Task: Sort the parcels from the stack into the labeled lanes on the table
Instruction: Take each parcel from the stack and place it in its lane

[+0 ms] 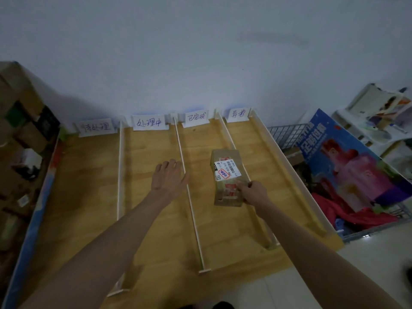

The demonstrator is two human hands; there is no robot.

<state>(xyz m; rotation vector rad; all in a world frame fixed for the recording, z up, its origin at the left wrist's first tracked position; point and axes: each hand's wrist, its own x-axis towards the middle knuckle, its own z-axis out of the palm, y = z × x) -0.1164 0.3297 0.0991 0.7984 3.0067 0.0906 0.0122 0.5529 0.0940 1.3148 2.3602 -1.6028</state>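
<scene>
We find one parcel (227, 176), a brown carton with a white shipping label on its top face, lying on the wooden worktop (153, 219) in the third lane from the left, under the card marked 已完成 (195, 118). Its long axis runs along the lane, away from the person, and it sits close against the lane's right-hand divider (243, 175); whether it touches that rail we cannot tell from this angle.

The right hand (253, 191) is at the parcel's near end. Its fingers curl onto the near right corner and appear to pinch the carton there, though low light and blur leave the exact contact uncertain. The left hand (168, 176) is flat and open, fingers straight and spread, resting in the second lane just left of the thin divider (189, 192) that separates it from the parcel. It holds nothing.

The parcel therefore lies directly ahead of the right hand and across a rail to the right of the left hand. The right hand is plainly the nearer and the only one in contact. We judge that any further move, pushing the carton deeper along its axis or letting it go, falls to the right hand alone.

The stack of cartons (20, 130) stands well off to the left, beyond the left hand.
</scene>
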